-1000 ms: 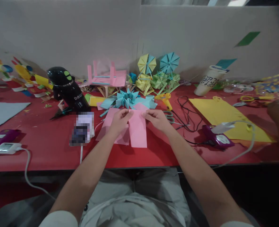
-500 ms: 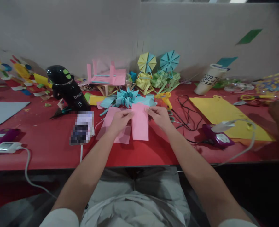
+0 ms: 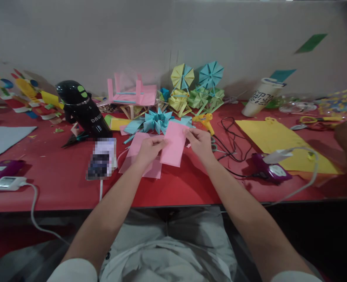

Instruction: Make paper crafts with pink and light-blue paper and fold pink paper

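Observation:
A narrow rectangle of pink paper (image 3: 173, 145) is held up between my hands, tilted with its top leaning right. My left hand (image 3: 150, 150) pinches its left edge, and my right hand (image 3: 199, 141) pinches the right edge near the top. Behind and below my left hand, larger pink sheets (image 3: 132, 156) lie on the red table (image 3: 179, 192). A blue folded paper flower (image 3: 157, 120) lies just beyond the held paper. Close to my right hand are a yellow glue gun (image 3: 204, 122) and scissors, mostly hidden, with only part of a handle (image 3: 213, 145) showing.
On the left stand a black bottle (image 3: 86, 111) and a phone (image 3: 102, 158) on a cable. Pink paper furniture (image 3: 135, 94) and folded paper umbrellas (image 3: 211, 78) line the back. To the right are a paper cup (image 3: 260, 98), yellow sheets (image 3: 279, 141) and a purple power strip (image 3: 270, 169).
The pink paper has risen slightly and turned from upright to leaning, its lower end swinging left. My hands keep their pinch on its edges.

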Demonstrator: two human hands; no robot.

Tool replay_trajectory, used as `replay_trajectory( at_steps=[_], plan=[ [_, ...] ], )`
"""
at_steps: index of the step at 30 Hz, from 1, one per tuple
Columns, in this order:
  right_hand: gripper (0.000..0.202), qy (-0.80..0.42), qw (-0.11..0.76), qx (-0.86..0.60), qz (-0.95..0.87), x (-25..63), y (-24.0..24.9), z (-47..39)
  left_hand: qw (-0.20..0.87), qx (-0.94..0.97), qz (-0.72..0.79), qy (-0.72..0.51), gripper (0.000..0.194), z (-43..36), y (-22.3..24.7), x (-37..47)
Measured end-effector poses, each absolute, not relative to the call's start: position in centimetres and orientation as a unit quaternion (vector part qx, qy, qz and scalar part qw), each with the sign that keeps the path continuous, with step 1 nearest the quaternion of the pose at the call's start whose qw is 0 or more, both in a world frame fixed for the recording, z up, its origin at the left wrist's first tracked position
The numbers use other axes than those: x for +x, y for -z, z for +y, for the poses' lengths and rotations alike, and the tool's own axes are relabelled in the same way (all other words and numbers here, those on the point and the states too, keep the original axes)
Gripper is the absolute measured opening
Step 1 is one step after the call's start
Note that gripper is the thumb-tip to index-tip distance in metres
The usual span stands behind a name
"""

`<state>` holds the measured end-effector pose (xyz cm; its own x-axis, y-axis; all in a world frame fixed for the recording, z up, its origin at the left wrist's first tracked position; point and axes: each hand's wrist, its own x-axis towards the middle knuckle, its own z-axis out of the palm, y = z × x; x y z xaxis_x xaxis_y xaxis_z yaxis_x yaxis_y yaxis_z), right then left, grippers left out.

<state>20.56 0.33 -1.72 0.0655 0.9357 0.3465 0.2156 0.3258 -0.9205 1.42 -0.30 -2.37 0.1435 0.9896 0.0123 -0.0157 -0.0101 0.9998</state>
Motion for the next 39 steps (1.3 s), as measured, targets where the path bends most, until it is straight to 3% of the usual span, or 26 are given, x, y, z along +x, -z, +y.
replay_trajectory(
  at_steps=[6,16,29,39],
  plan=[
    [0.047,-0.339,0.577,-0.471,-0.576,21.1,1.9,0.7,0.585,0.563,0.406,-0.419,0.038,-0.3,2.1,1.2],
    [0.048,-0.377,0.577,-0.467,-0.554,21.3,2.2,1.1,0.459,0.639,0.444,-0.429,0.031,-0.3,2.6,1.2],
    [0.045,-0.385,0.603,-0.464,-0.523,21.8,2.6,1.7,0.479,0.647,0.432,-0.407,0.025,0.0,3.0,1.3],
    [0.043,-0.413,0.606,-0.457,-0.503,21.8,2.3,1.6,0.396,0.686,0.452,-0.411,0.014,0.2,3.0,1.2]
  ],
)
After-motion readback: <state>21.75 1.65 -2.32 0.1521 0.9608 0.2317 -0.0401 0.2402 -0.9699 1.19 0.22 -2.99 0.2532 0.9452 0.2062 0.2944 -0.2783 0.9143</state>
